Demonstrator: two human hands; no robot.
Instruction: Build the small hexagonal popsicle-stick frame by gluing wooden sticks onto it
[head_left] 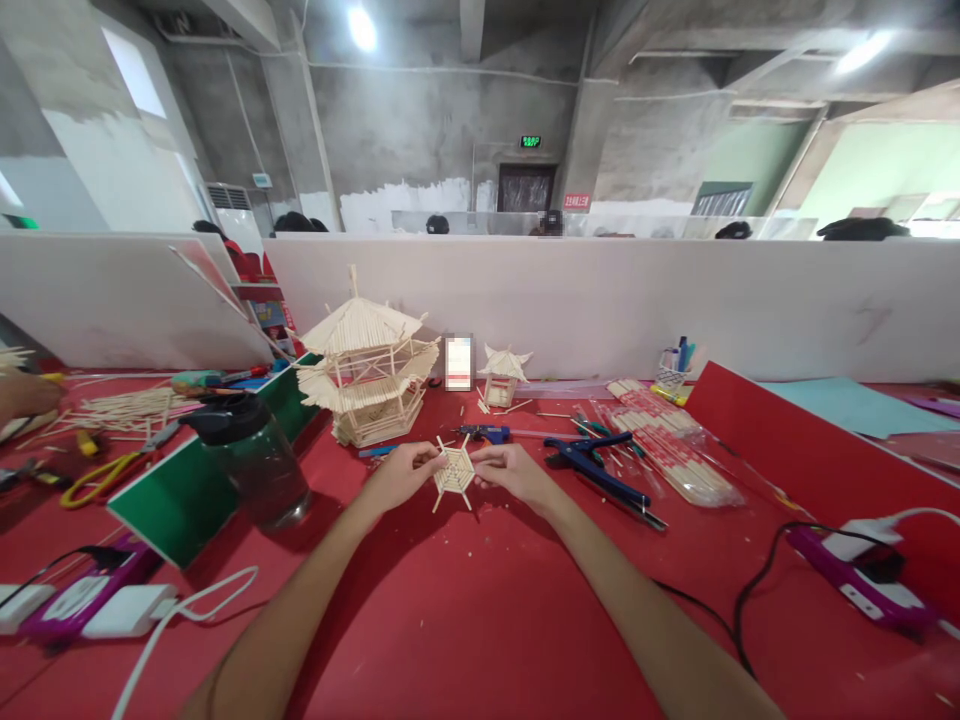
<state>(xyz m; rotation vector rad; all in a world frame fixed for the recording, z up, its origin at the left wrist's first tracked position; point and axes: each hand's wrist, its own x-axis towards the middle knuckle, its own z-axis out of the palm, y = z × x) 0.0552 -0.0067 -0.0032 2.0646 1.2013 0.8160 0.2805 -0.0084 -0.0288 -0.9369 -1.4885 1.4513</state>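
Between my two hands is a small hexagonal lattice of wooden sticks [454,470], built like a spider web with stick ends jutting past its rim. My left hand [409,472] pinches its left side, fingers closed. On the right side, my right hand [516,474] grips it with thumb and fingers. Just beyond lies a blue glue gun [486,433]. A large tiered stick pavilion [367,365] stands behind my left hand, and a smaller stick pavilion [503,377] stands farther back.
At left, a dark water bottle [255,470] stands by a green divider [184,500]. Blue cutting pliers [600,465] and bagged sticks [667,445] lie at right. Power strips [862,580] and cables sit at both sides. Another person's hand [26,395] shows at far left.
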